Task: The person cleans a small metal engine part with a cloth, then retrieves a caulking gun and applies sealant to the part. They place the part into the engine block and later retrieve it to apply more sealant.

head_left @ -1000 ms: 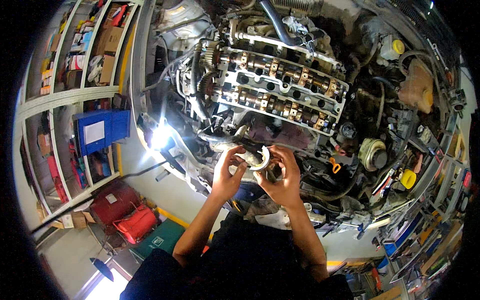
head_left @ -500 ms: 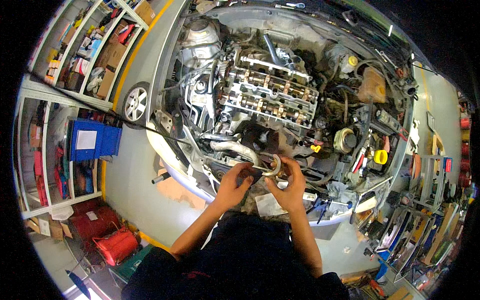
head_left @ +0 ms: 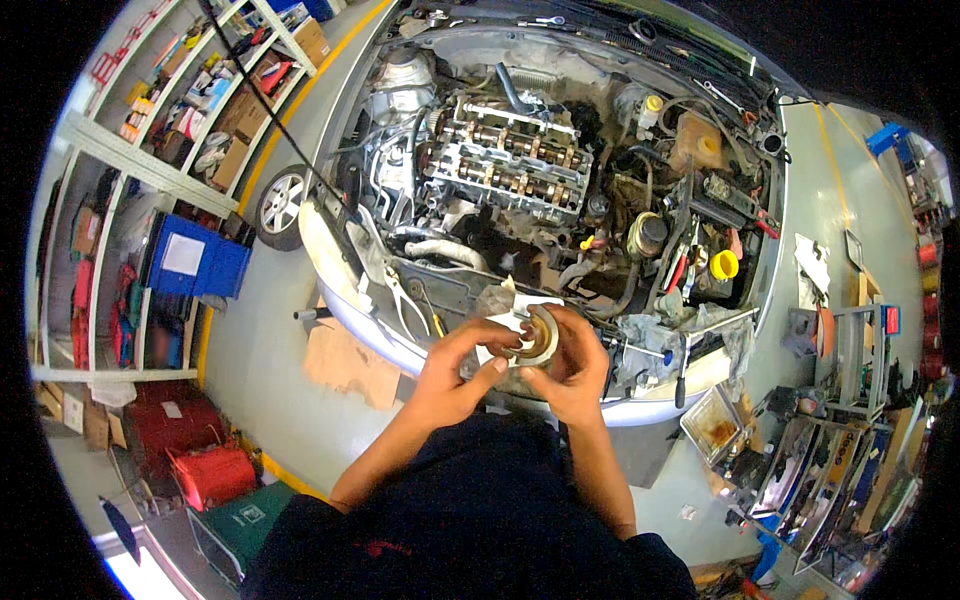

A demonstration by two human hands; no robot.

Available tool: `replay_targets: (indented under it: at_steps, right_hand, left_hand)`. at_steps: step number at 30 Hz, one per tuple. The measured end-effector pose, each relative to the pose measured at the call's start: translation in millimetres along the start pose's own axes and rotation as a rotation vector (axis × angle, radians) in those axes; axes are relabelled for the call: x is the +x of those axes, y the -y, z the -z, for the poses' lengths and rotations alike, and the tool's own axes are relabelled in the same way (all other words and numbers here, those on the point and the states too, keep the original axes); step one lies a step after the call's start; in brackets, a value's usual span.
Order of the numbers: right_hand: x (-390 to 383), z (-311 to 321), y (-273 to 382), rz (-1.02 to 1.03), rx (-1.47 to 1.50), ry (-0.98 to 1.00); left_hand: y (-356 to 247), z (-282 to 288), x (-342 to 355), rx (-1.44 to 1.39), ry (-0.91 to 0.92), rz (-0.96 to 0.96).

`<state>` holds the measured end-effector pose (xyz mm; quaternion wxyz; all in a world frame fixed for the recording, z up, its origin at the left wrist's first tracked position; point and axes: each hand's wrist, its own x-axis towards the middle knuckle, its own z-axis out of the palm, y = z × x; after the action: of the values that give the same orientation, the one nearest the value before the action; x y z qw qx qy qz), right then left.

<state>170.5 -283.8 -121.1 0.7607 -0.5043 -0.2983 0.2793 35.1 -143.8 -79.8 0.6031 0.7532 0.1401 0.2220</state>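
Over the car's front edge, a curved metal half-ring with a brownish-gold inner face is held up between my hands; it looks like a bearing shell. My right hand curls around its right side, thumb below and fingers above. At its left side, the fingertips and thumb of my left hand pinch at the ring's edge. A small part of the ring is hidden behind the fingers. Behind my hands lies a white sheet, paper or cloth. Beyond is the engine with its camshafts exposed.
Pliers lie on the front panel to the left. A yellow funnel-like cap stands at the right of the bay, and a blue-ended tool lies nearer. A loose wheel and a blue cabinet are at left.
My hands have come closer together, with the left fingers now at the half-ring. The ring has turned to show more of its inner face. My view has shifted, showing the white sheet behind.
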Motion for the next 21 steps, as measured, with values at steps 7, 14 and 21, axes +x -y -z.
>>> replay_targets:
  at_steps: [7,14,21]
  right_hand:
    - [-60.5,29.4,29.6,-0.109,0.239,0.064]
    - [-97.0,36.5,68.5,-0.103,0.139,0.049]
    - [-112.6,18.4,69.6,-0.071,-0.036,-0.096]
  left_hand:
    - [-40.6,-54.8,-51.3,0.081,-0.035,-0.025]
    - [-63.4,-80.9,-64.3,0.102,-0.027,-0.095]
    - [-52.9,-65.3,-64.2,0.094,0.051,-0.123]
